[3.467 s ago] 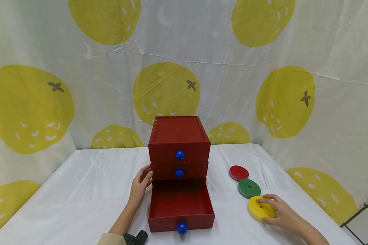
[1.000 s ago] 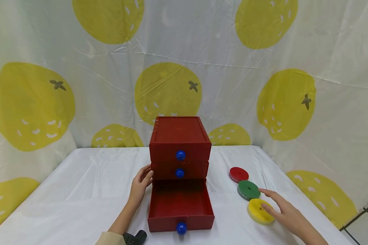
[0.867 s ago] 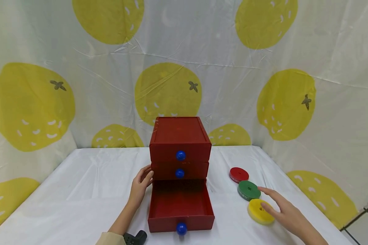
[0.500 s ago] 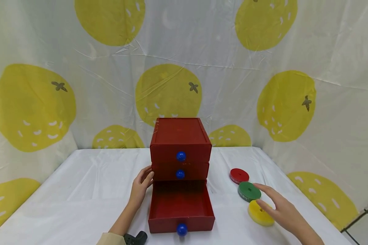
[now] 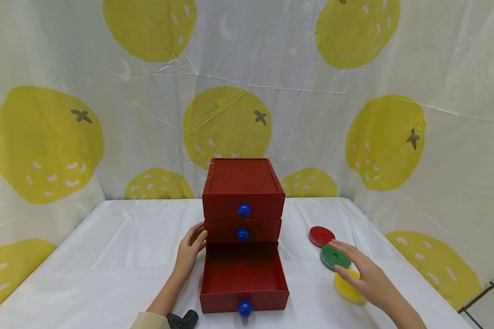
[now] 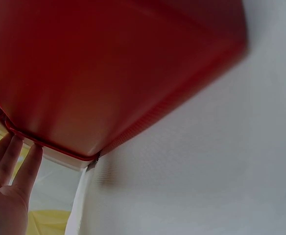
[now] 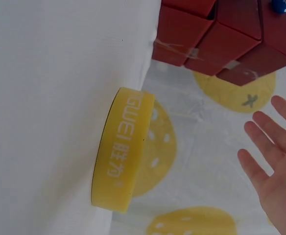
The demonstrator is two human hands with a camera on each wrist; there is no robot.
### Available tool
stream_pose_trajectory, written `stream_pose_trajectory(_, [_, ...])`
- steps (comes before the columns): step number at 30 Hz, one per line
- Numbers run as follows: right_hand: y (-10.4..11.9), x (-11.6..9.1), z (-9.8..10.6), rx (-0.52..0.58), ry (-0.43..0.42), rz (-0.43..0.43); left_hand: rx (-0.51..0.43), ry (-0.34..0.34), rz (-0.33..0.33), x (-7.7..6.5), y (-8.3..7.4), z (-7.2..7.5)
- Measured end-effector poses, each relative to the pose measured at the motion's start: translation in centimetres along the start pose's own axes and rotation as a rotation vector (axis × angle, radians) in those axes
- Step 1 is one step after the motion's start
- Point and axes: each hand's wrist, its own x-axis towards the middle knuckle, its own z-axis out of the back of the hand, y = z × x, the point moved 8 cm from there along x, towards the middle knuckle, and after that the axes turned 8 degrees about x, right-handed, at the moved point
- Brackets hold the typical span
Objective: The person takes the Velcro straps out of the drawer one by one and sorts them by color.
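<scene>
A red drawer cabinet (image 5: 243,178) with blue knobs stands mid-table, its bottom drawer (image 5: 244,299) pulled out and bare inside. Against the cabinet's left side rests my left hand (image 5: 188,251), its fingers extended along the wall in the left wrist view. To the right of the cabinet lie three flat rolls of tape in a slanting row: red (image 5: 321,236), green (image 5: 333,258) and yellow (image 5: 347,290). My right hand (image 5: 368,278) hovers above the green and yellow rolls, fingers spread and holding nothing; it partly covers both. Lettering shows on the yellow roll's rim in the right wrist view.
White cloth (image 5: 119,269) covers the table. Behind it hangs a white curtain (image 5: 304,119) with a yellow fruit print. A black device (image 5: 183,320) sits by my left wrist at the bottom edge. Floor tiles (image 5: 491,297) show beyond the table's right side.
My right hand has come off the yellow roll and moved forward and left over the green one. The left hand, the cabinet and the rolls stay in place.
</scene>
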Motion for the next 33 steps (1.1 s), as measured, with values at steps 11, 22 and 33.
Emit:
stream_pose_trajectory(11, [2.0,1.2,-0.9,-0.025,-0.003,0.07,-0.002,-0.005,0.007,-0.1,0.0,0.0])
stream_pose_trajectory(22, [4.7,1.8,-1.1,-0.051,-0.093,0.272,0.0,-0.003,0.001,-0.1,0.0,0.0])
stream_pose_trajectory(33, [6.3,2.2,-1.8,-0.075,-0.083,0.362,-0.002,-0.004,0.005,0.0,0.1,0.0])
